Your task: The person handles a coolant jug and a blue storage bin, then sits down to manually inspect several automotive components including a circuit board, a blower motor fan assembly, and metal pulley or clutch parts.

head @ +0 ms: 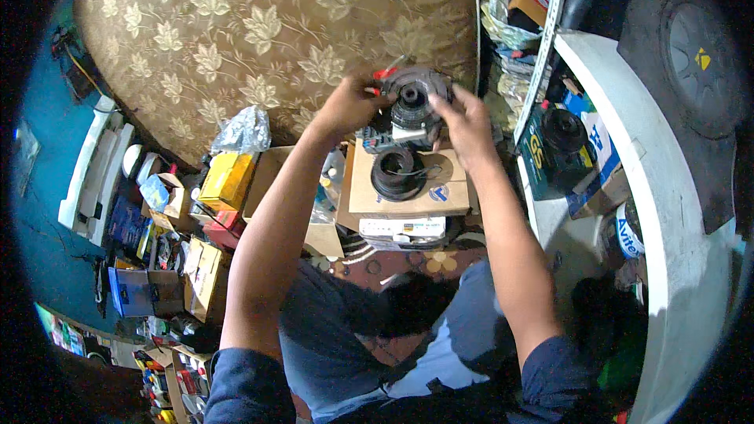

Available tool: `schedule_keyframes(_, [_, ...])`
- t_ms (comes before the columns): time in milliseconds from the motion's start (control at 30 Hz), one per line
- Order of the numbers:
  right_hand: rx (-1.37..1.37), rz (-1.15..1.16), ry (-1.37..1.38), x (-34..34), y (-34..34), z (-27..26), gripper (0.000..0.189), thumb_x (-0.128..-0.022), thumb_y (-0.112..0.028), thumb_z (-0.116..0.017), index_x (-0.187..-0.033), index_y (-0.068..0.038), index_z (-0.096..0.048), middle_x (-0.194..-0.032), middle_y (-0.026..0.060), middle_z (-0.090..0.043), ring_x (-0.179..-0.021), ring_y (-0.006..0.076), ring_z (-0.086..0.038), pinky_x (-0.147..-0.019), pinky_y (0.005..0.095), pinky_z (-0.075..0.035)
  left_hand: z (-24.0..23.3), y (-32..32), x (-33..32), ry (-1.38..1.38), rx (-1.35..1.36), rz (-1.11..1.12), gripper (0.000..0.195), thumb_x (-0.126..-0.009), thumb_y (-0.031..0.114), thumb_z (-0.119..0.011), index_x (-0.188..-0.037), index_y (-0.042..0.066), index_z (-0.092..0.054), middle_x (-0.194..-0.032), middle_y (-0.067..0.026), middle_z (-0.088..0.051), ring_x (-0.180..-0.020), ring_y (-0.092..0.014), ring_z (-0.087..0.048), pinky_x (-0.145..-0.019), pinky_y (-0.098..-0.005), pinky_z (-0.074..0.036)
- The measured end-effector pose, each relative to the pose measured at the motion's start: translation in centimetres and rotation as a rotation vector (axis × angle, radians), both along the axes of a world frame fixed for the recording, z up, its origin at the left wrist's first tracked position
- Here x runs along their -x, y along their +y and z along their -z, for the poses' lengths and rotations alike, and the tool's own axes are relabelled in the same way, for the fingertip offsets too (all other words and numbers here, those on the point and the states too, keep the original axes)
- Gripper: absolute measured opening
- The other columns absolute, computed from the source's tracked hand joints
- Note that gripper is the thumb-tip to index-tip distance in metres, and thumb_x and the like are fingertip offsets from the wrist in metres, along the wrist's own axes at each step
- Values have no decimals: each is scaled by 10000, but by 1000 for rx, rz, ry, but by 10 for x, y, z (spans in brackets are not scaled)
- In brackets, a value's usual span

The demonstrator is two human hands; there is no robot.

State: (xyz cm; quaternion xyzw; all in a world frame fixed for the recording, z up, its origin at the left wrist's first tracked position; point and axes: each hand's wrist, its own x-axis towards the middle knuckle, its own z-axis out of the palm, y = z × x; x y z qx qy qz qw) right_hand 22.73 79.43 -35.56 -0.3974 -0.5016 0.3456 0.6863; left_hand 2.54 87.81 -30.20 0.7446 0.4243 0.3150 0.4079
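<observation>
Both my hands hold a dark, round, ribbed part with a raised centre ring (412,94) above a cardboard box (412,200). My left hand (356,100) is at its left side, beside something red, perhaps a tool handle. My right hand (465,121) grips its right edge, thumb on the face, slightly blurred. On the box stands another dark round ribbed piece (397,175) with a thin wire or cord at its right. Behind it, partly hidden under the held part, lies a grey item with small coloured bits (377,141).
A brown floral mattress or padded panel (265,23) rises behind. Yellow box (227,181), open cartons and a plastic bag (242,129) crowd the left. On the right, a green battery box (551,159) carries another dark round part (564,129), inside a curved white edge (642,188).
</observation>
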Motion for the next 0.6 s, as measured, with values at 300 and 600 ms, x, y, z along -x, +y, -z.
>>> schedule_keyframes(300, [228, -146, -140, 32, -15, 44, 341, -997, -225, -624, -1227, 25, -641, -888, 128, -719, -554, 174, -668, -441, 313, -515, 62, -54, 51, -225, 288, -38, 446, -924, 221, -749, -1199, -105, -618, -942, -118, -725, -781, -147, -685, -692, -309, -571])
schedule_keyframes(600, [353, -98, -529, 44, 18, 68, 326, -1034, -218, -563, -1282, -11, -611, -860, 89, -700, -615, 176, -670, -531, 324, -540, 140, -10, 61, -478, 325, -131, 365, -978, 209, -682, -1183, -89, -637, -1004, -112, -719, -841, -161, -677, -749, -318, -573])
